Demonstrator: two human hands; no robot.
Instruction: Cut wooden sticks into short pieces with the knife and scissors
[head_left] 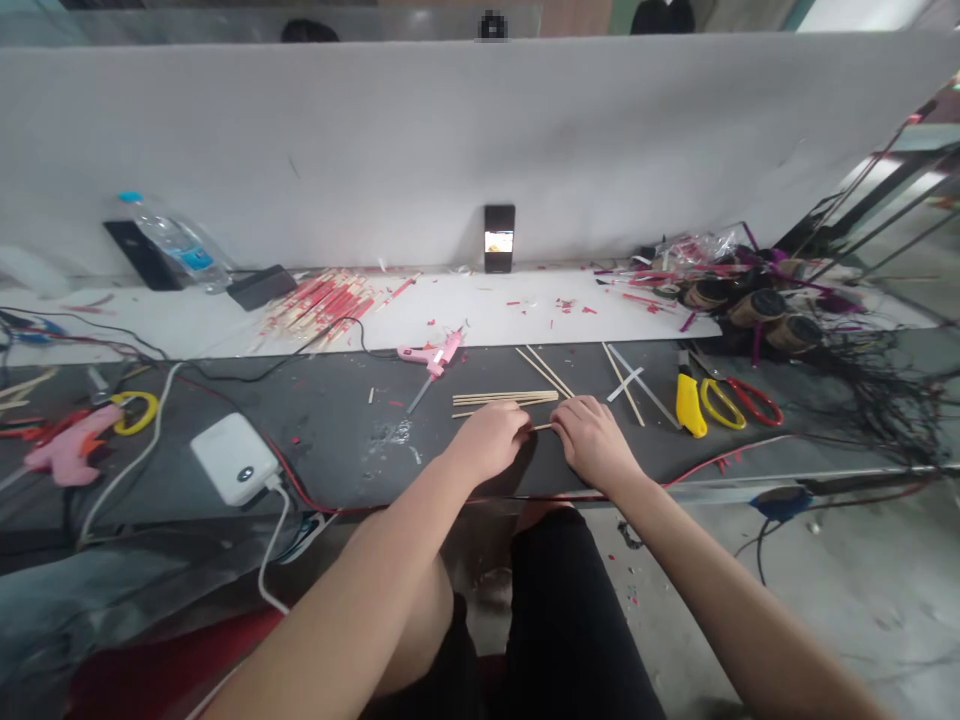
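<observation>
My left hand and my right hand sit close together on the dark grey work surface, fingers curled down. A short piece of a thin wooden stick shows between them, and its ends are hidden under my fingers. Just beyond my left hand lies a small bundle of parallel wooden sticks. Further sticks lie angled beyond my right hand. A pink hot glue gun rests to the far left of them.
A yellow utility knife and scissors lie to the right. A white power bank and second glue gun sit left, among cables. Red-tipped sticks lie on a white board. Spools and black strands crowd the right.
</observation>
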